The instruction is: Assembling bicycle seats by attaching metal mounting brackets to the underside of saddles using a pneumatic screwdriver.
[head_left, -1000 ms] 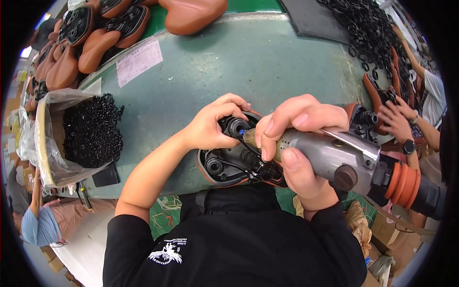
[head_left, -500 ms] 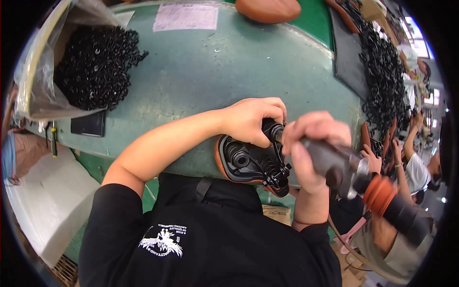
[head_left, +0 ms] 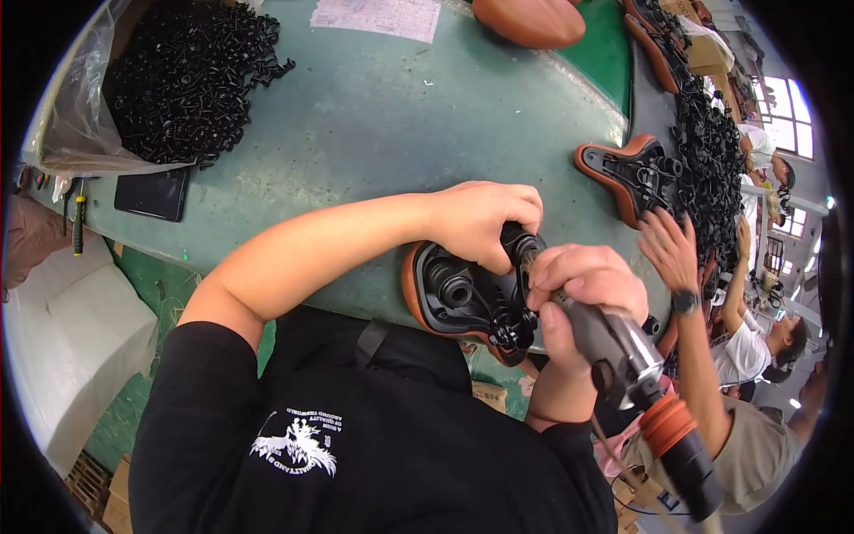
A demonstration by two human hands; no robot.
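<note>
An upturned bicycle saddle (head_left: pixel 414 283) with a brown cover and black underside lies at the table's near edge, below my left hand (head_left: pixel 483 221). That hand is closed over the saddle's far right part, its fingers curled around a black round spring piece. My right hand (head_left: pixel 594 278) wraps round a grey power driver (head_left: pixel 614 343) with an orange collar and a black end that points down to the right. The driver's working end is at the saddle's right side, partly hidden by my fingers; whether it touches a screw I cannot tell.
A plastic-lined box holds a heap of black screws (head_left: pixel 182 84) at the far left, a black phone (head_left: pixel 151 193) next to it. A co-worker's hand (head_left: pixel 672 254) is by another upturned saddle (head_left: pixel 623 169) at the right. Black parts (head_left: pixel 707 160) are piled beyond. A brown saddle (head_left: pixel 529 20) lies at the back.
The driver's rear end has swung downward and closer to me in my right hand. A co-worker's hand and another upturned saddle have appeared at the right. My left hand keeps its hold.
</note>
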